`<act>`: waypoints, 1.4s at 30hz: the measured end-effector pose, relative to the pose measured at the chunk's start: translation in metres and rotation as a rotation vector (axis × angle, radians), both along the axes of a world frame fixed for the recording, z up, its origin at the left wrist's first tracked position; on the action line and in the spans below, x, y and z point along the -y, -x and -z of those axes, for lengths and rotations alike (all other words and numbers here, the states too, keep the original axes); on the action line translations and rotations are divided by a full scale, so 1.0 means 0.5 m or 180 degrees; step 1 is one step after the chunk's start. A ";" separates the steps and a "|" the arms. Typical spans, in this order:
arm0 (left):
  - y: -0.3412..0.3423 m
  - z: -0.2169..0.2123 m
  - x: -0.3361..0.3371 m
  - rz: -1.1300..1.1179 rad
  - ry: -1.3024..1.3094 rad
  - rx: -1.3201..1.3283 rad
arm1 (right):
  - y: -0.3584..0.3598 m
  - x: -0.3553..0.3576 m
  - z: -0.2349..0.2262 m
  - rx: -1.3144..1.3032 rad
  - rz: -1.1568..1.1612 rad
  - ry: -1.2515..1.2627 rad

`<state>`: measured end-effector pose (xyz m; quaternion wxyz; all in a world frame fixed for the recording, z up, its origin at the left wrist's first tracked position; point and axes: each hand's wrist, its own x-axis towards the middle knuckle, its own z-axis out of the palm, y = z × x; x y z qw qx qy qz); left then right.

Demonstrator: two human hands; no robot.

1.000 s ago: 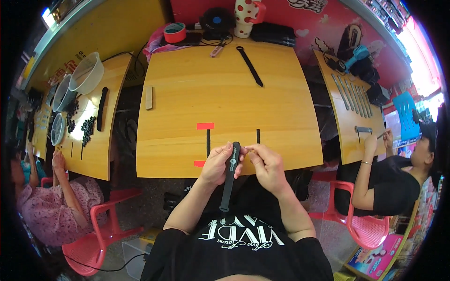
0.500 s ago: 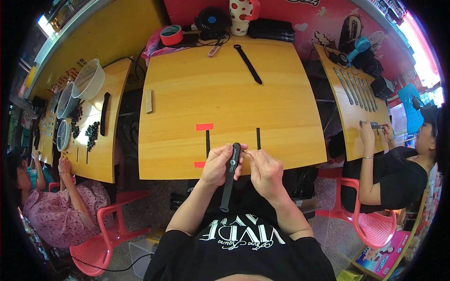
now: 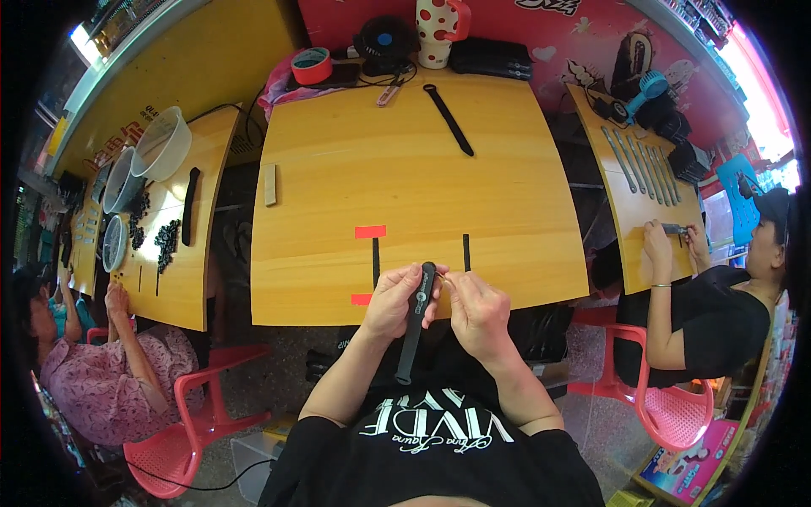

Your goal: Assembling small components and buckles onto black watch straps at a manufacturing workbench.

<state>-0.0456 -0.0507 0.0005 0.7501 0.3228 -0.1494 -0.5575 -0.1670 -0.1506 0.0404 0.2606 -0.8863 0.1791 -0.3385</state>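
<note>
**Black strap in my left hand, lower centre of frame**

Strap (image 3: 413,325), black with pale print, runs slantwise: rounded end uppermost in front of the bench (image 3: 405,190), lower end in front of my black T-shirt (image 3: 422,444).

Left hand (image 3: 387,306): fingers grasping the strap near its upper end, thumb on the left side, fingertips showing past its right edge.

Right hand (image 3: 480,308): fingers closed in a pinch just beside the strap's upper right edge. Whether something small sits between them, I cannot tell.

Bench, centre: two red tape pieces (image 3: 370,231) left of centre, with a dark strip (image 3: 376,255) running between them; a matching dark strip (image 3: 466,253) further right. Small wooden block (image 3: 270,185) near the left edge. A second black strap (image 3: 448,119) lies slantwise, upper centre.

Along the top: red tape roll (image 3: 312,66), black fan (image 3: 384,40), red-dotted tumbler (image 3: 434,35), black pouches (image 3: 492,59).

Right of frame: co-worker (image 3: 710,329) seated at another bench (image 3: 629,249).
</note>
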 end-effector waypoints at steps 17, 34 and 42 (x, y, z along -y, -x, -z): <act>-0.003 0.005 0.000 0.0037 -0.0001 -0.0013 | 0.002 0.004 -0.006 -0.0064 -0.0048 0.0108; -0.002 0.008 -0.002 0.0058 0.0025 -0.0008 | 0.000 0.001 -0.009 -0.0026 0.0004 0.0091; 0.004 0.008 -0.001 -0.0011 -0.0051 0.0380 | 0.007 0.022 -0.013 -0.0243 -0.0380 0.0260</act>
